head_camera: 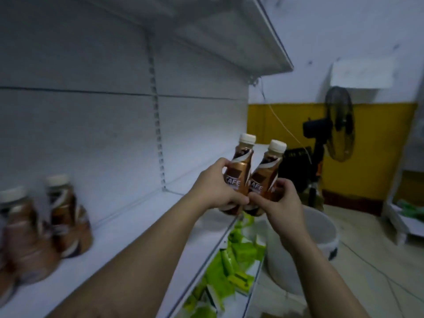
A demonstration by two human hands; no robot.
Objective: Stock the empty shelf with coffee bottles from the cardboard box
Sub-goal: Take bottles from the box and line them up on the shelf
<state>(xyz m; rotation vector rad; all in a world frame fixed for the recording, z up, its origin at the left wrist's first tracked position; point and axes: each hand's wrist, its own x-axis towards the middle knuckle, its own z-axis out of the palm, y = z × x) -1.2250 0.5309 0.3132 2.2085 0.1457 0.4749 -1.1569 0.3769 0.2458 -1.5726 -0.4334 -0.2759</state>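
Two brown coffee bottles [252, 173] (cream caps) upright, touching, held above white shelf [142, 226]; others stand far left.

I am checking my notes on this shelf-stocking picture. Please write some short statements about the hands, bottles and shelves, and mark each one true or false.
1. Each hand holds one coffee bottle. True: the left hand grips the left bottle and the right hand grips the right bottle.
2. The two held bottles have black caps. False: both caps are cream-white.
3. Other coffee bottles already stand at the left of the white shelf. True.
4. The held bottles lie flat on the shelf. False: they are roughly upright, raised near its front edge.
5. The lower shelf holds green packages. True.
6. A red bucket stands on the floor. False: the bucket is white.
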